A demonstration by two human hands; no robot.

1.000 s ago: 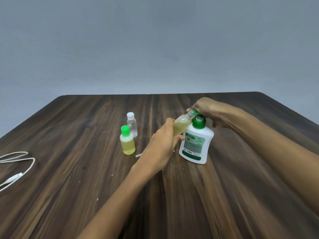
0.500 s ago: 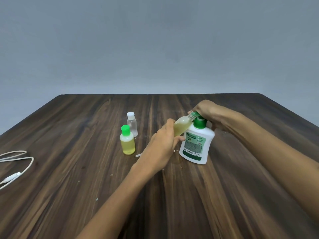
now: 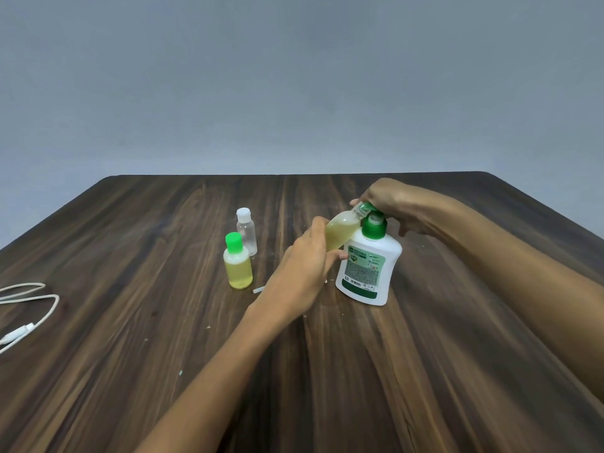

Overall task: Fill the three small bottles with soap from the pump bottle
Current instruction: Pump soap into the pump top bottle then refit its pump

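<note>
Soap fills most of the small tilted bottle (image 3: 340, 232), a pale yellow-green liquid reaching up toward its clear neck. The left hand (image 3: 302, 276) grips this bottle round its lower body, fingers and thumb curled about it, and holds it slanted with the open mouth up against the green spout of the pump bottle (image 3: 367, 266). The pump bottle stands upright on the wooden table (image 3: 425, 371), white with a green collar and a green and white label; what it holds cannot be seen through its opaque wall. The right hand (image 3: 389, 204) lies over the pump head with its fingers curled down on it, covering most of the head, so only a bit of green shows beneath.

Left of the hands stand the other two small bottles, close together and upright. The nearer one (image 3: 238, 263) has a green cap and is filled with yellow soap almost to its shoulder. The farther one (image 3: 246, 232) has a white cap and looks clear and empty. A small pale bit (image 3: 257, 290) lies on the table just beside the left wrist; what it is cannot be told. A white cable (image 3: 39, 305) loops at the left edge of the table, well apart from the bottles.
</note>
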